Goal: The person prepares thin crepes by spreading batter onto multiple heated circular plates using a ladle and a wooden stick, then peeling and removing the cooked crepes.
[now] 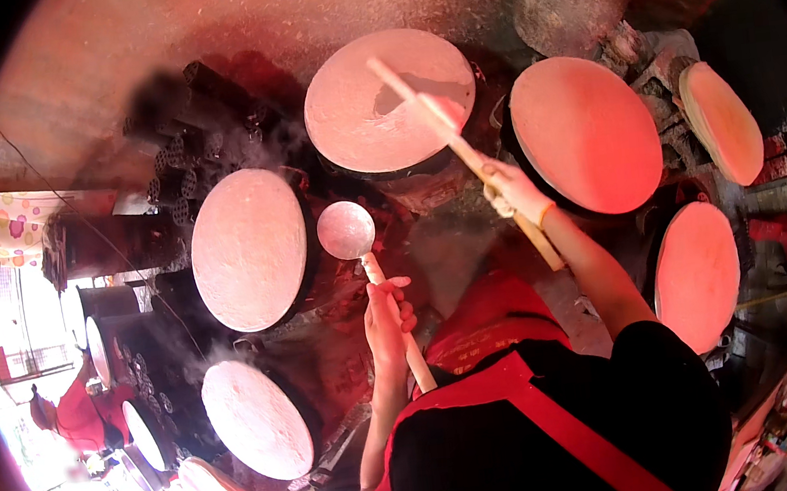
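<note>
My left hand (385, 318) is wrapped round the wooden handle of a ladle (346, 230), whose round, pale-coated bowl points away from me, between the griddles. My right hand (514, 190), with a yellowish band at the wrist, grips a long wooden spreader (460, 145). Its far end reaches over the round griddle at the far middle. A pale layer of batter (350, 106) covers most of that griddle, apart from a darker grey patch (442, 89) on its right side. The spreader's head looks blurred, and I cannot tell whether it touches the batter.
More pale-topped round griddles stand around me: one at left (250, 251), one at lower left (257, 421), one at right (586, 134) and one at lower right (697, 278). Dark perforated cylinders (180, 172) are stacked behind. A round pale stack (722, 123) sits at far right. Steam rises.
</note>
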`<action>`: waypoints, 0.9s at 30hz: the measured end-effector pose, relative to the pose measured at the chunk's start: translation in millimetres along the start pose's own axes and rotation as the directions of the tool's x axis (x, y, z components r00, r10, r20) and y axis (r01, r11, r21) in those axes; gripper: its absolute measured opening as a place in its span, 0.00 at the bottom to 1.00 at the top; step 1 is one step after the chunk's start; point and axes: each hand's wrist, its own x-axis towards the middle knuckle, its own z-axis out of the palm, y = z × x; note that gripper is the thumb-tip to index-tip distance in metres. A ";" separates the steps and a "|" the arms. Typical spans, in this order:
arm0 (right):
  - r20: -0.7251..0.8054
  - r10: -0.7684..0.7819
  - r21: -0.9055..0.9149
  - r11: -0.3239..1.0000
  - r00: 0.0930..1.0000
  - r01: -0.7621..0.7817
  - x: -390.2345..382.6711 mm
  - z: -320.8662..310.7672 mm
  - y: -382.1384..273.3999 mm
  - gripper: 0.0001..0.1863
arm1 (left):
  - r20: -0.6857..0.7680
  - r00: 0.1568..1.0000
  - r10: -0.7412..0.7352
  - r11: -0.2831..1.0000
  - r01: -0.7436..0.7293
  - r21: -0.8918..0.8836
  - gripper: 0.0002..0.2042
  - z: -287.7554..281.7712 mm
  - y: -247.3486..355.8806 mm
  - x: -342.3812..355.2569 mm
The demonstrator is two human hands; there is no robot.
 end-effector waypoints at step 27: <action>-0.440 -0.307 -0.019 0.943 0.844 0.333 39.2 59.1 -2.7 0.20 | -0.006 0.986 -0.165 0.984 0.165 -0.064 0.07 6.0 37.3 27.4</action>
